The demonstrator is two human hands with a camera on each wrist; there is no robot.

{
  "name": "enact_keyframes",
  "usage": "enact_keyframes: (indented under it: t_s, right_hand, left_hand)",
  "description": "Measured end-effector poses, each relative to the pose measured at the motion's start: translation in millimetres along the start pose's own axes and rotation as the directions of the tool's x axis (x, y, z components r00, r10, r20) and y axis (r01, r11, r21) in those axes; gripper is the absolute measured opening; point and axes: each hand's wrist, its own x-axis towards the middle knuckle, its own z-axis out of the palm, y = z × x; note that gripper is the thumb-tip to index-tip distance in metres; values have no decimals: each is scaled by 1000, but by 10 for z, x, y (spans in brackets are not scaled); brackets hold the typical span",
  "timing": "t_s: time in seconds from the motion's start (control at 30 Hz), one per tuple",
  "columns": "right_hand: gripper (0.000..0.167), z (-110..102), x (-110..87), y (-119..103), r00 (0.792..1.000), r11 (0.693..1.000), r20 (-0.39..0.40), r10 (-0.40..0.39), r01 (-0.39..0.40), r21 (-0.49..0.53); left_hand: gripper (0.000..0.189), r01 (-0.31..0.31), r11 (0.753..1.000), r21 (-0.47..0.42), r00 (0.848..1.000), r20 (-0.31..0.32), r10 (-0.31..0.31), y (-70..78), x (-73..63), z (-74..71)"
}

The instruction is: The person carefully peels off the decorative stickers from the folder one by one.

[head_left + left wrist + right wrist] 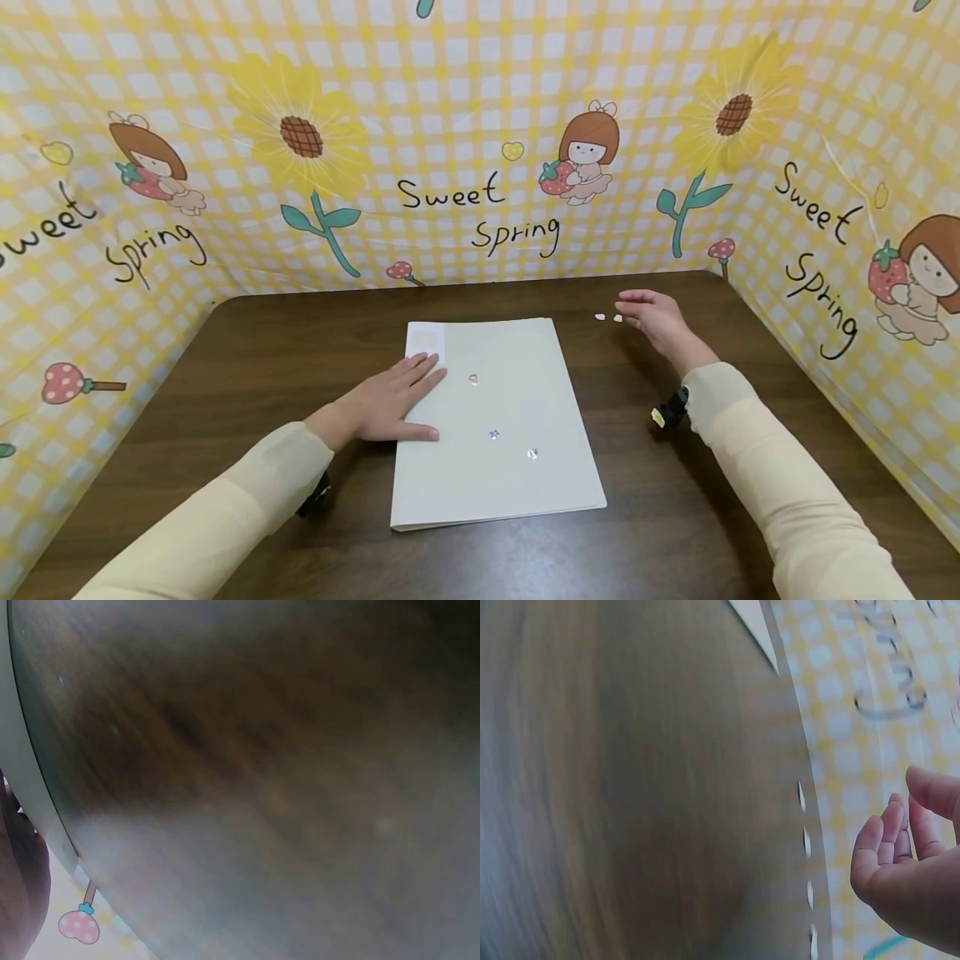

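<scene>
My left hand [390,400] lies flat with spread fingers on the left side of a white folder [517,392], over the lower part of a pale label [425,340]. Three small stickers dot the cover: a pinkish one [473,379], a purple star [494,434] and another [532,454] lower right. Beyond the folder's right side, my right hand [656,319] hovers over the table, fingers loosely bent, thumb near the index finger, nothing visible between them. Just left of its fingertips lie two small white pieces [600,317]; the right wrist view shows several such pieces [807,842] in a row.
The dark wooden table [300,333] carries the folder. A yellow checked cloth [450,100] with printed flowers and figures walls in its back and sides. A black wrist device [670,408] hangs under the right sleeve.
</scene>
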Motion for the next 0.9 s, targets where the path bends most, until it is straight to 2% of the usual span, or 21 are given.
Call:
enact_keyframes:
  t_s: [0.1, 0.43, 0.67, 0.8, 0.9]
  right_hand:
    - [36, 172, -7, -12, 999, 1000, 34, -2, 2, 1]
    - [36, 706, -40, 13, 986, 999, 160, -39, 41, -10]
    - [35, 1058, -112, 22, 971, 991, 230, -59, 84, -101]
    - [33, 1242, -136, 52, 953, 980, 289, -90, 137, -147]
    - [30, 1357, -158, 59, 939, 960, 323, -121, 194, -204]
  left_hand:
    - [105, -2, 1000, 1, 1000, 0, 2, -3, -4, 0]
    - [105, 1, 1000, -2, 1000, 6, -1, -7, -4, -7]
    - [105, -2, 1000, 1, 1000, 10, 2, -7, 4, -19]
    - [105, -5, 1000, -1, 1000, 9, 5, -5, 2, -18]
    - [105, -5, 1000, -4, 1000, 7, 5, 2, 2, -23]
